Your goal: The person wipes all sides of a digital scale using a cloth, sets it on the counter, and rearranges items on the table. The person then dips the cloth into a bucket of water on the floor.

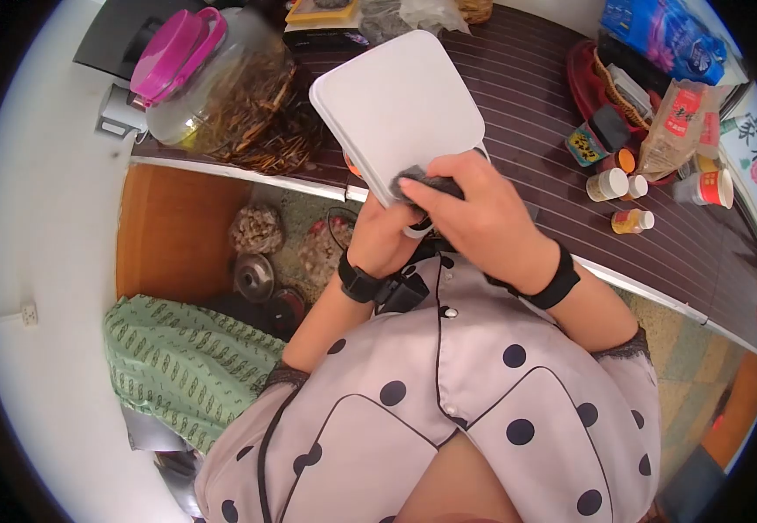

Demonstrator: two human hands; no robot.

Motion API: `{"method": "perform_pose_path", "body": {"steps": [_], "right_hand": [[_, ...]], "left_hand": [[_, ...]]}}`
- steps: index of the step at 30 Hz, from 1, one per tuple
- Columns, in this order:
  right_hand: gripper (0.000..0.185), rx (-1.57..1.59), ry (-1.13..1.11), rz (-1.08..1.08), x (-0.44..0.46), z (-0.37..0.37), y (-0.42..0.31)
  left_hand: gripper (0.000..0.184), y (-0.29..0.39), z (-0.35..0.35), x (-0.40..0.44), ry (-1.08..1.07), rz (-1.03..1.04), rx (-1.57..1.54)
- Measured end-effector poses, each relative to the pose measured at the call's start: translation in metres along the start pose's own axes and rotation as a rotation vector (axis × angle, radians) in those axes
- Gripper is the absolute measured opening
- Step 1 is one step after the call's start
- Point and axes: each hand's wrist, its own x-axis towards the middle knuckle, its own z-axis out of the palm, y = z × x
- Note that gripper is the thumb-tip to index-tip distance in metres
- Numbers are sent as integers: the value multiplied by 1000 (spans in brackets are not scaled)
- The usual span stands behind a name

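Note:
A flat white square object with rounded corners (400,105) is tilted up above the front edge of the dark striped counter. My left hand (380,237) grips its lower end from below, its fingers partly hidden behind it. In my right hand (483,213) is a dark grey cloth (426,185), pinched between thumb and fingers and pressed against the lower right part of the white object. A small white rounded part (419,228) shows between the two hands.
On the striped counter (527,87), a large jar with a pink lid (169,57) stands at left. Small bottles (607,185), a paper bag (679,131), a red tray (583,83) and a blue packet (666,39) are at right. Green patterned fabric (187,357) hangs at lower left.

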Motion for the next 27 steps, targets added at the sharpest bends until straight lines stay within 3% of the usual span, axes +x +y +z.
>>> {"method": "perform_pose_path", "body": {"steps": [6, 15, 18, 27], "right_hand": [[40, -282, 55, 58, -3, -17, 48], [39, 30, 33, 49, -2, 2, 4], [37, -138, 109, 123, -2, -7, 32], [29, -264, 111, 42, 12, -33, 70]], "left_hand": [[67, 18, 17, -2, -96, 2, -166], [69, 9, 4, 2, -7, 55, 2], [68, 14, 16, -3, -86, 80, -208], [71, 20, 11, -2, -144, -5, -153]]}}
